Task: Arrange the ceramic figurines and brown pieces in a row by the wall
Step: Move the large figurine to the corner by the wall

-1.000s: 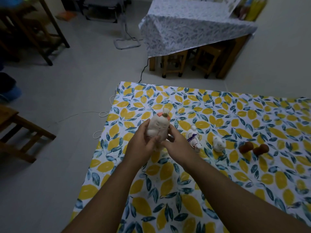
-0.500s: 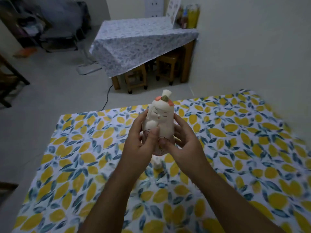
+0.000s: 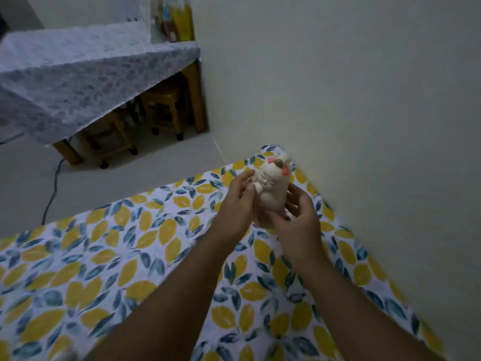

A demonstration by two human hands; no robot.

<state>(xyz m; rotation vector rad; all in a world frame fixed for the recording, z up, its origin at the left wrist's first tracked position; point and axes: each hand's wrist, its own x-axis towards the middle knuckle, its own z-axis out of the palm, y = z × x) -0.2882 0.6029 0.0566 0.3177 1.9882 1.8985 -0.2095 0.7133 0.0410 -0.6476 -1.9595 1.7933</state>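
Note:
A tall white ceramic figurine (image 3: 273, 188) with closed eyes and orange marks on its head is held up in the air between both hands. My left hand (image 3: 238, 204) grips its left side. My right hand (image 3: 299, 217) cups its right side and base. The figurine hangs over the far right corner of the yellow-and-blue leaf-patterned cloth (image 3: 130, 256), close to the pale wall (image 3: 364, 126). The smaller figurines and the brown pieces are out of view.
A table with a grey patterned cover (image 3: 78, 74) stands beyond the cloth, with wooden stools (image 3: 166, 108) under it. Bottles (image 3: 179, 19) sit at its back by the wall. A dark cable (image 3: 53, 188) runs across the floor.
Both hands have carried the figurine up and to the right, toward the wall corner of the cloth. The view has swung right, and the small figurines and brown pieces have dropped out of sight.

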